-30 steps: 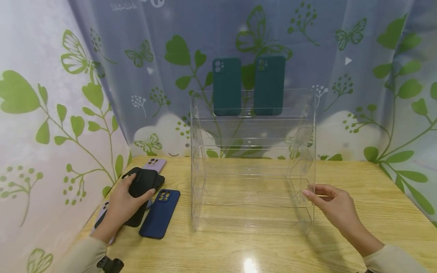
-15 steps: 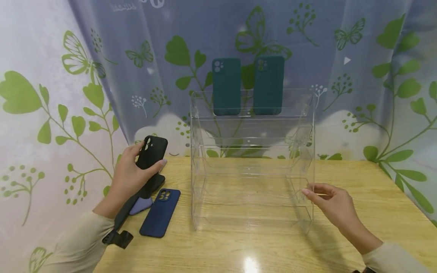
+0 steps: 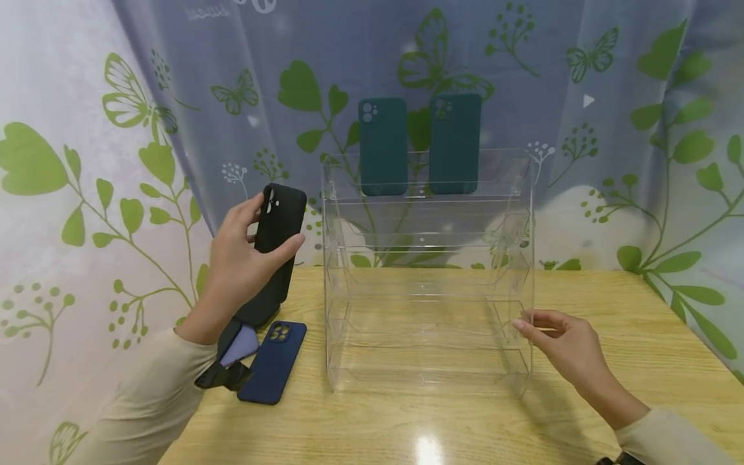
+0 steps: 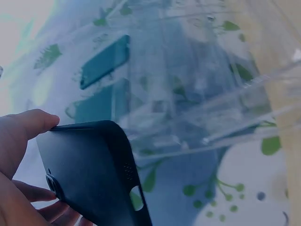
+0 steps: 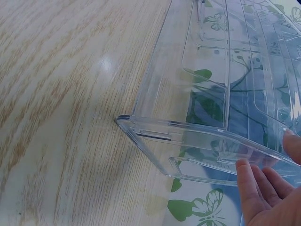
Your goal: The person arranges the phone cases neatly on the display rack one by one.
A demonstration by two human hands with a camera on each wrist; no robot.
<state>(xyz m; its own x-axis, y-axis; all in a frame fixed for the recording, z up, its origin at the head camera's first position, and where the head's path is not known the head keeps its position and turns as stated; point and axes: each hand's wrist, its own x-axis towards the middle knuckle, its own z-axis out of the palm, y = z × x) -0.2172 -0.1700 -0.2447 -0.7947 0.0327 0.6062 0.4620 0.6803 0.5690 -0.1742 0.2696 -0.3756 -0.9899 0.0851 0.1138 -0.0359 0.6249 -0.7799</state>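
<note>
My left hand (image 3: pixel 235 261) grips a black phone case (image 3: pixel 281 223) by its long edges, upright and left of a clear acrylic tiered display stand (image 3: pixel 327 290). The left wrist view shows the thumb on one edge of this black case (image 4: pixel 89 165) and fingers on the other. My right hand (image 3: pixel 566 345) pinches the stand's right side panel, thumb inside and fingers outside. On the stand's top tier, two teal phone cases (image 3: pixel 383 148) stand side by side, apart from each other. A navy phone case (image 3: pixel 273 365) lies flat on the table below my left hand.
A lavender phone case (image 3: pixel 243 345) and another black case (image 3: pixel 261 314) lie at the table's left, partly hidden by my left arm. Behind the wooden table (image 3: pixel 465 426) hangs a leaf-and-butterfly patterned cloth (image 3: pixel 261 64), which also covers the left side.
My left hand has lifted the black phone case off the pile and brought it up and right, tilting it upright. My right hand stays on the stand.
</note>
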